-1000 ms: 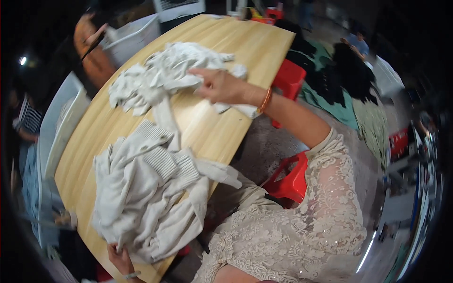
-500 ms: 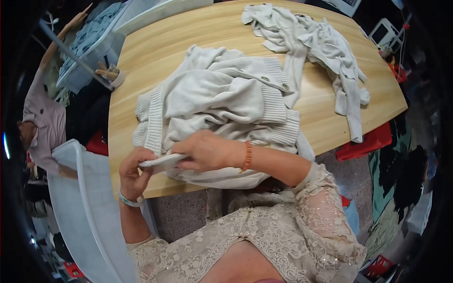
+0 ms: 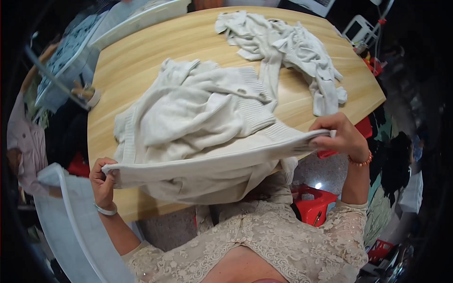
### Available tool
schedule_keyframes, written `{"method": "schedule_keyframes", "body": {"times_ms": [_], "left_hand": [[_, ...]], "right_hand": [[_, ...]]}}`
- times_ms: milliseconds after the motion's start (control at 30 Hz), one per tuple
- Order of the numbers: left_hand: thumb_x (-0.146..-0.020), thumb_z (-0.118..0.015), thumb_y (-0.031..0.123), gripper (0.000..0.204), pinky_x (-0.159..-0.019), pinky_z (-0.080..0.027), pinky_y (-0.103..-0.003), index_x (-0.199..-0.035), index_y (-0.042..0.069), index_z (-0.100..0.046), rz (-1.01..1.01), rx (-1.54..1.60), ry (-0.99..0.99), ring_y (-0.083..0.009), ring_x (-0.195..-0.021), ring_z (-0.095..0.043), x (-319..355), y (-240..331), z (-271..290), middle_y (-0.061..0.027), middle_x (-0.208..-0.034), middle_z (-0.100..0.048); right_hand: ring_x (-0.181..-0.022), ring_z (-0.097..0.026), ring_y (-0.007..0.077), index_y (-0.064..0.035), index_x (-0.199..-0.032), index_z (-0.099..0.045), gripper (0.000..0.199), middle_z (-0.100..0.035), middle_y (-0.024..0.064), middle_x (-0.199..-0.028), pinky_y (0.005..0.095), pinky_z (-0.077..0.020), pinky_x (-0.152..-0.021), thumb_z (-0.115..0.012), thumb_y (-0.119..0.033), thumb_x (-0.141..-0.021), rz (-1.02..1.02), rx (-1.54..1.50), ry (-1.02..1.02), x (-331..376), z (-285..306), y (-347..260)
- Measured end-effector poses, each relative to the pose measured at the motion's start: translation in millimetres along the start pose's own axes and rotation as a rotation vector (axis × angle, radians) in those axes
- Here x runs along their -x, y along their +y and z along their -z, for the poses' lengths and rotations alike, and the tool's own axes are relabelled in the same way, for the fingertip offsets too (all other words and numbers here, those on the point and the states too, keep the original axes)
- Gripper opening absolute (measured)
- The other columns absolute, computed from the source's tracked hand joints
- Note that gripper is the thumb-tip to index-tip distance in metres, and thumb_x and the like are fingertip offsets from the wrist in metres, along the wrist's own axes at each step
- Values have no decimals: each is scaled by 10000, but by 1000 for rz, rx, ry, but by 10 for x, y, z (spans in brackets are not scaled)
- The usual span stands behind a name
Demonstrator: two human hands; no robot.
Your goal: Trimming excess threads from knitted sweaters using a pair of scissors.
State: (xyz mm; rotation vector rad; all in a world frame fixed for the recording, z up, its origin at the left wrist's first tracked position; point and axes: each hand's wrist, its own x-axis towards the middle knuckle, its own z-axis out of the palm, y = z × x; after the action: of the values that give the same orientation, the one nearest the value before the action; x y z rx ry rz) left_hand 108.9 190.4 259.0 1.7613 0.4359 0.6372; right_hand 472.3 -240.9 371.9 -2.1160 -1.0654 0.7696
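Note:
A cream knit cardigan (image 3: 193, 113) with ribbed bands and buttons lies bunched on the wooden table, partly over its near edge. Between my hands a long folded strip of the knit (image 3: 207, 167) is stretched taut across the front of the heap. My left hand (image 3: 103, 181) pinches its left end, thumb on the near side. At the other end, my right hand (image 3: 342, 137) grips the edge between thumb and fingers, out beyond the table's front edge. I cannot tell which part of the cardigan this strip is.
More cream knitwear (image 3: 292, 52) lies crumpled at the back right of the table (image 3: 127, 70). A white bin (image 3: 61, 212) stands at the left, and another bin of blue-grey cloth (image 3: 71, 52) behind it. A red stool (image 3: 314, 203) is below the table. Another person's sleeve (image 3: 28, 141) shows far left.
My right hand has moved from close beside my left hand far out to the right, drawing the knit strip straight. My left hand has shifted slightly left. The whole view has shifted.

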Motion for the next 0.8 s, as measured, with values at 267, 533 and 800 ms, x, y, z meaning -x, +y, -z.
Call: {"method": "schedule_keyframes", "body": {"times_ms": [267,533,800], "left_hand": [[-851,-634,37,160,-682,-420,-258,-1002,21,-586,-4,-552,-93,-138,-788,-541,-694,-454,-287,-42,-905,-573],[-805,-662,23,263,-863,-441,-368,-1059,34,-593,-382,-627,-237,-300,-1020,-575,-1841,-145,-1416,-133,-1065,-603],[-755,-745,98,469,-941,-439,-399,-1194,44,-588,-396,-658,-531,-322,-1065,-580,-2193,-404,-2105,-150,-1123,-624]], "right_hand": [[-921,-632,349,-94,-944,-685,191,-645,163,-941,450,-504,-808,-660,-224,-807,-11,612,403,-962,-626,1153],[-1054,-545,294,-117,-1175,-588,336,-583,108,-1094,410,-384,-938,-652,-183,-852,273,494,466,-1764,-1096,1057],[-919,-621,343,-55,-1047,-573,158,-635,142,-960,430,-468,-799,-540,-95,-898,333,110,610,-2003,-986,1072]]}}
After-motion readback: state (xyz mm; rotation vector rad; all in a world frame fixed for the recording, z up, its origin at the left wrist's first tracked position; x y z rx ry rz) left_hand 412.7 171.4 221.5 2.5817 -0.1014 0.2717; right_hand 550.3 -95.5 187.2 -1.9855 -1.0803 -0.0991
